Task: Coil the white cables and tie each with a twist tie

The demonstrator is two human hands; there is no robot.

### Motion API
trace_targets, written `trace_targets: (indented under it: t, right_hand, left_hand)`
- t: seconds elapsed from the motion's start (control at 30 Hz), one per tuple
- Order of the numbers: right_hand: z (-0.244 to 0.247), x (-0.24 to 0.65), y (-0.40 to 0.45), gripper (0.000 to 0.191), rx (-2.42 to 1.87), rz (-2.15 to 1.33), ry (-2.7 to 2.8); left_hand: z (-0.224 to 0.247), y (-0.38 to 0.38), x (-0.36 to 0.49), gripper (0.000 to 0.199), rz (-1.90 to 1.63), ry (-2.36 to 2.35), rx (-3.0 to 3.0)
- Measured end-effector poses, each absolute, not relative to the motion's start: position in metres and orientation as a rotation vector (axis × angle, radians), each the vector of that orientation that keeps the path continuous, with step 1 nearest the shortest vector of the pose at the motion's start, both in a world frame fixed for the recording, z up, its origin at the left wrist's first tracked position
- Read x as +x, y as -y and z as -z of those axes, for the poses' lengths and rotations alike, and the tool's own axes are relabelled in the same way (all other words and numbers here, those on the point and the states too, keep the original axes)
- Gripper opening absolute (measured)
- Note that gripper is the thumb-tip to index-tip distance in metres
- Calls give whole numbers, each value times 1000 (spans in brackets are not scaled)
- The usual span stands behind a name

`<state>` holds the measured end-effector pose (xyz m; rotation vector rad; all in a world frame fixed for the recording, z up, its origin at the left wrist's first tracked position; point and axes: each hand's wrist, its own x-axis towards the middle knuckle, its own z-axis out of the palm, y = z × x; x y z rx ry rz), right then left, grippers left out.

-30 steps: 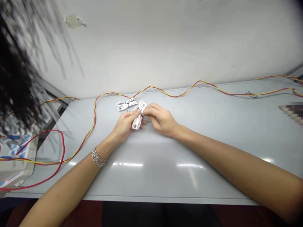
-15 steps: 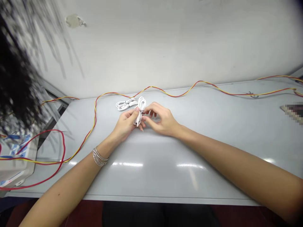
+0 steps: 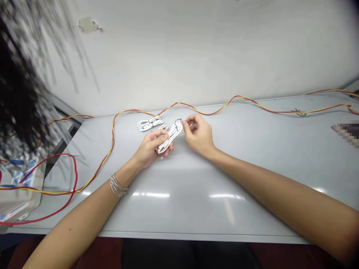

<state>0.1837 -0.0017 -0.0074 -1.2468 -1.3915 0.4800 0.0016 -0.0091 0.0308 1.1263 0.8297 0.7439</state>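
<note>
A: Two white cable bundles are in view. Where are they?
B: The coiled bundle [image 3: 148, 124] lies on the desk [image 3: 241, 168], towards its far side, with a dark tie around its middle. The held bundle [image 3: 170, 138] sits tilted in the left grip [image 3: 148, 145], which is closed around its lower end.
A: And the right grip?
B: The right grip [image 3: 198, 136] is open, its fingers loosely curled. It has hold of nothing and hovers just beside the upper end of the held bundle.
A: What looks done, and what's left?
B: The bundle on the desk looks bound. On the held one, a thin black tie [image 3: 177, 122] stands up in a loose loop at the end, so it doesn't look fastened.
A: Anything in the way?
B: Not much. A red-and-yellow wire pair [image 3: 207, 114] snakes across the desk behind the bundles, near them but not touching the hands. A red wire loop [image 3: 75, 179] sits well off to the left.
</note>
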Motion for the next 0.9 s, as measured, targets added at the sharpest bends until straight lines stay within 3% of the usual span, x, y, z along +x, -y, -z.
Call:
trace_targets:
  t: [0.37,0.53,0.73,0.9]
  right_hand:
    - [7,187,-1,19,-1371,-496,1256]
    - [7,184,1,17,-1220,-656,1327]
    - [4,182,3,48,-1115,-818,1447]
    - [4,182,2,23,-1128,-855,1591]
  left_hand:
    - [-30,7,-1,28,-702,-861,1104]
    - [-26,5,1,51,-809,-831,1090]
    - [-22,6,0,42,-760,-859,1220]
    - [-22,6,0,55,-947,-908,1197]
